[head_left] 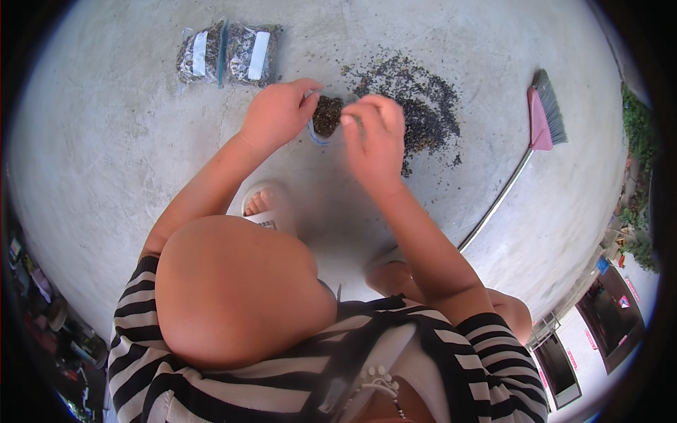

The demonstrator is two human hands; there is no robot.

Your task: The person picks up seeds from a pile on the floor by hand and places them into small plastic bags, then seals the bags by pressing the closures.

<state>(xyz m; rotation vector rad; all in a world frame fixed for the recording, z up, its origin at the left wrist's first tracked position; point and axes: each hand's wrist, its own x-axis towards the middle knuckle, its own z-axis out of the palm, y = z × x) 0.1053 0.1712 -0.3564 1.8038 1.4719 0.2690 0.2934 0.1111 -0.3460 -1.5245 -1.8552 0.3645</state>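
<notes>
A clear plastic bag [321,143] with a bluish edge stands open between my hands over the concrete floor. Dark brown, crumbly material [328,116] shows inside it. My left hand [276,113] pinches the bag's left rim between thumb and fingers. At the right rim, my right hand [381,137] is closed, its thumb close to the curled fingertips; it appears to grip the bag's edge there, though the fingers partly hide the contact. Just beyond my right hand lies a loose spread of black and brown granules [430,106], partly covered by that hand.
Two filled clear bags with white labels, a left one [199,55] and a right one [247,53], lie at the far left. A broom [541,113] with a pink head lies on the right. My sandalled foot [258,202] is below the left forearm. Plants [638,134] line the right edge.
</notes>
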